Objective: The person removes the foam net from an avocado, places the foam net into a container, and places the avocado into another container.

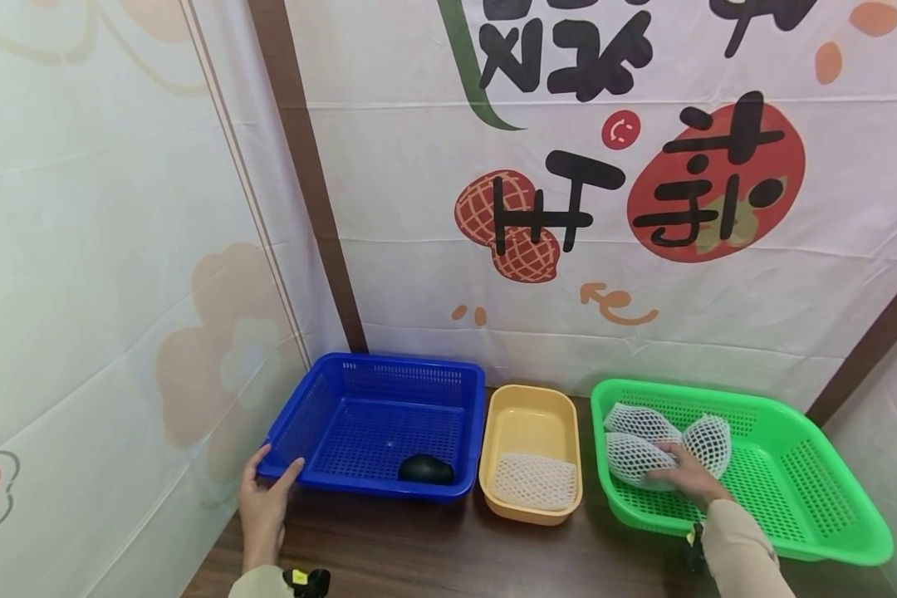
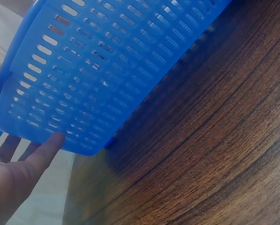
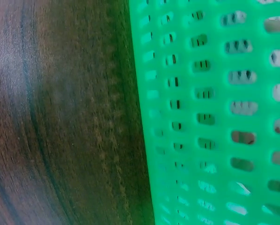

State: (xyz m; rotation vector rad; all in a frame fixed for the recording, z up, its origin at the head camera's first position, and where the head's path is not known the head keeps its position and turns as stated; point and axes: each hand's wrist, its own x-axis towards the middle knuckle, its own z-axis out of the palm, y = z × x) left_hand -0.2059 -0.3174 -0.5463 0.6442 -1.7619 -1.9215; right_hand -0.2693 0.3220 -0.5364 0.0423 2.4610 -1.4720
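Observation:
My left hand (image 1: pixel 263 507) holds the near left corner of a blue plastic basket (image 1: pixel 389 484), with the thumb at the rim and other fingers against the slotted outer wall in the left wrist view. A dark, smooth oval object (image 1: pixel 426 470) lies inside this basket, near its front right corner. On the right, my right hand (image 1: pixel 688 475) reaches into a green basket (image 1: pixel 815 490) and grips a rounded thing in white foam netting (image 1: pixel 631 459). Two more netted pieces, one behind (image 1: pixel 643 421) and one to the right (image 1: pixel 708 444), lie close by. Netting hides what they contain.
Between the baskets stands a small yellow tray (image 1: pixel 526 407) with a flat, white foam net sleeve (image 1: pixel 534 480) in it. All three containers stand on a dark wooden table (image 1: pixel 523 556). Printed cloth walls (image 1: pixel 419 124) rise behind and at the sides.

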